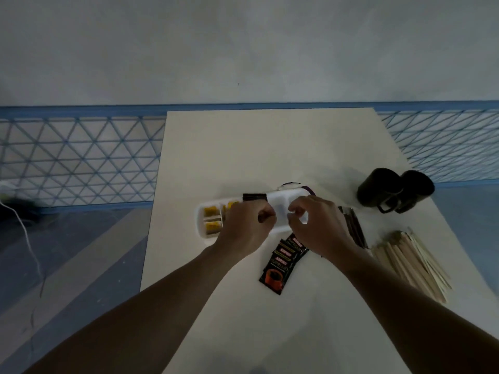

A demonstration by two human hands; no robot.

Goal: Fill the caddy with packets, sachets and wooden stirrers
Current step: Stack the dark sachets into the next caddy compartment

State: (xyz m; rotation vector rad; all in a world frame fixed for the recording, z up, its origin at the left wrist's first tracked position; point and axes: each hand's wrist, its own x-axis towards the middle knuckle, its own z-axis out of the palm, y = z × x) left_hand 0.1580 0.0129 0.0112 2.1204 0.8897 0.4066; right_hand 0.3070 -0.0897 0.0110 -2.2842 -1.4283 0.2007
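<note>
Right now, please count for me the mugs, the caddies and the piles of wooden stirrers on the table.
Mugs: 2
Caddy: 1
Pile of wooden stirrers: 1
Total: 4

Two black mugs (pixel 395 190) are set side by side, touching, at the far right of the white table (pixel 270 147). A blue lattice railing (pixel 81 160) is seen beyond the table. A white cable (pixel 27 233) is trailed across the floor at the left.
</note>
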